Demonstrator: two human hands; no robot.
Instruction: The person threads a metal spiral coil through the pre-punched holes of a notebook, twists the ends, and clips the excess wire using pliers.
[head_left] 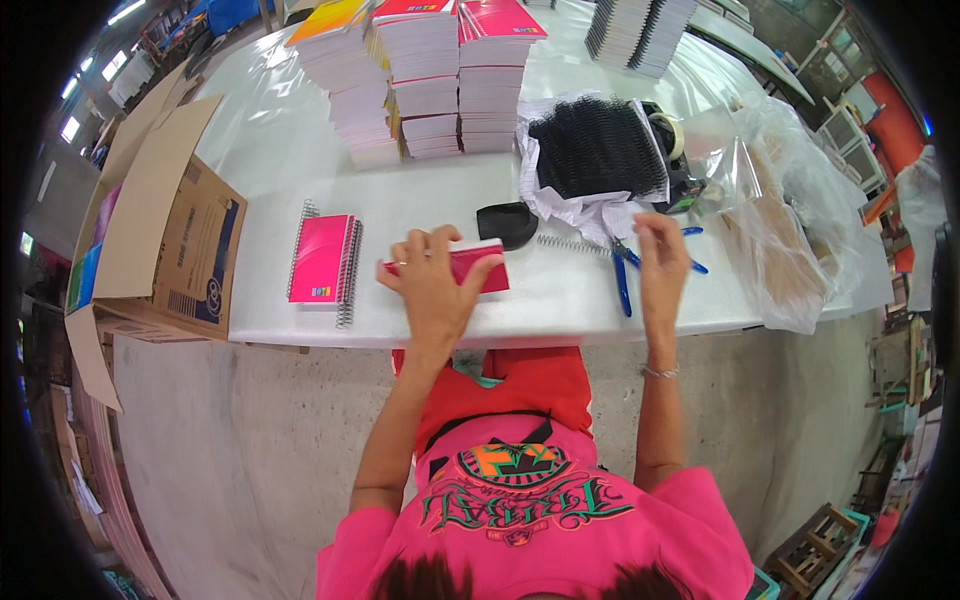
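The left hand [432, 285] is pressing flat, fingers spread, on a red notebook [470, 268] lying on the white table [560, 300]. The right hand [660, 262], fingers pinched together, is holding the end of a wire spiral [572, 244]. Blue pliers [625, 275] are lying just beside the right hand. A bound pink notebook [322, 260] is lying beyond the left hand's outer side. Black coils [597, 148] and notebook stacks [430, 80] are sitting farther ahead.
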